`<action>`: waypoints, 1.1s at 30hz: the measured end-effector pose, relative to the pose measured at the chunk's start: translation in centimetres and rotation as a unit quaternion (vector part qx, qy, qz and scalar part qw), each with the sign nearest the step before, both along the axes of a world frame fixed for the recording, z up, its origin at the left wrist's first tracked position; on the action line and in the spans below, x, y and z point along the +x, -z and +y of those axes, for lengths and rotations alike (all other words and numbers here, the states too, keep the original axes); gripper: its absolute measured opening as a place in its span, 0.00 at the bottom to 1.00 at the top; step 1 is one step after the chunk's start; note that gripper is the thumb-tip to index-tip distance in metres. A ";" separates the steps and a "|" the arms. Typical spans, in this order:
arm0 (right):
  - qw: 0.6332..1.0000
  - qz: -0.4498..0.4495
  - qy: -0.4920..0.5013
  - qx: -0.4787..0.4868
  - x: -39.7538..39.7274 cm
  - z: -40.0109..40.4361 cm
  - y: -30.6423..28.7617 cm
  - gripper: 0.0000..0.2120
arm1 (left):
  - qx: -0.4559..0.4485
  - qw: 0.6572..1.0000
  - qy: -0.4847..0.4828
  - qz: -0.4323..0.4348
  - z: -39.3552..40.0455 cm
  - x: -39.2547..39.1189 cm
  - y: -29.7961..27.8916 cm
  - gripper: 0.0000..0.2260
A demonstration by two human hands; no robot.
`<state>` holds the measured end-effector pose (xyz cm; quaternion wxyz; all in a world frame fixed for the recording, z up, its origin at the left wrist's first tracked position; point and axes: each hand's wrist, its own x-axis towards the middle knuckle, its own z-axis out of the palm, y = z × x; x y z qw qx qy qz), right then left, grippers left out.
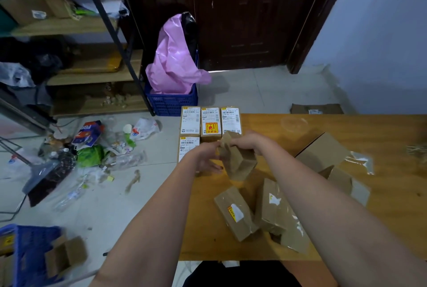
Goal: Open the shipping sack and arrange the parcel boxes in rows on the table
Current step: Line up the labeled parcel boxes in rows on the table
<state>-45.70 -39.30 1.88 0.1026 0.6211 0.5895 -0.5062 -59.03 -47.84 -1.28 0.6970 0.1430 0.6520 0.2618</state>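
Gripping a brown parcel box from above, the fingers of the right hand are curling over its far top edge, holding it tilted and lifted off the bench. The left hand is touching the same box at its left upper corner with the thumb side, while its lower fingers are lying straight and spread under the box; whether it is pinching the box cannot be told.

Just beyond the hands, three labelled boxes are lying side by side in a row at the bench's far left corner, labels up. A fourth labelled box is lying in front of the leftmost one, partly hidden by the left wrist.

Nearer the person, several loose boxes are lying unsorted and at angles on the bench, some taped.

On the floor beyond, a blue crate is holding a pink bag.
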 end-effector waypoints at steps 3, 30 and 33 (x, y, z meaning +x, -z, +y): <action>0.999 0.032 0.005 -0.028 -1.0 -0.3 -0.2 0.27 | 0.012 0.999 -0.018 -0.037 0.4 0.3 -0.3 0.27; 0.966 0.196 -0.024 -0.165 -0.3 -0.5 2.8 0.28 | 0.116 0.976 -0.168 0.071 -1.9 -3.6 0.7 0.27; 0.962 0.121 -0.173 -0.174 -0.1 0.7 1.7 0.34 | 0.097 0.993 -0.008 0.069 -2.2 -5.1 0.3 0.24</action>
